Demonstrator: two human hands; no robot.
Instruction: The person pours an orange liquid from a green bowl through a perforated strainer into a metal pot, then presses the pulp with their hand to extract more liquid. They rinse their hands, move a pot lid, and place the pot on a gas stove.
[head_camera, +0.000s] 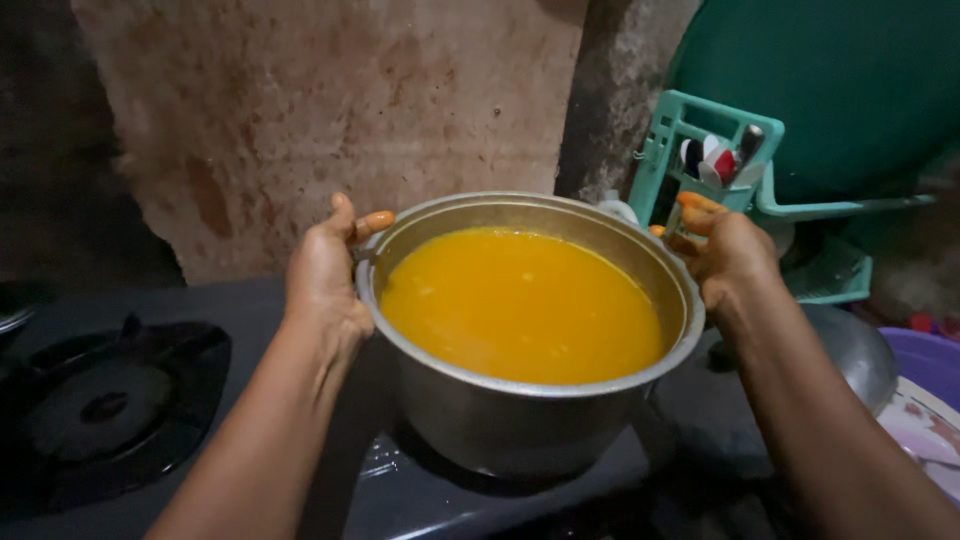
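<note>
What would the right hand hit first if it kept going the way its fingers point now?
Probably the teal plastic rack with utensils: the right hand, gripping the orange handle of the pot, points up and away towards it. Depth is unclear.

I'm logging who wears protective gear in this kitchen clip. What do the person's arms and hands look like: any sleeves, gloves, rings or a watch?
Both forearms are bare as far as the picture shows, with no sleeve in view. The left hand and right hand wear no gloves. No watch, bracelet or ring shows on the wrists or the visible fingers; the light is dim, so small items could be missed.
</note>
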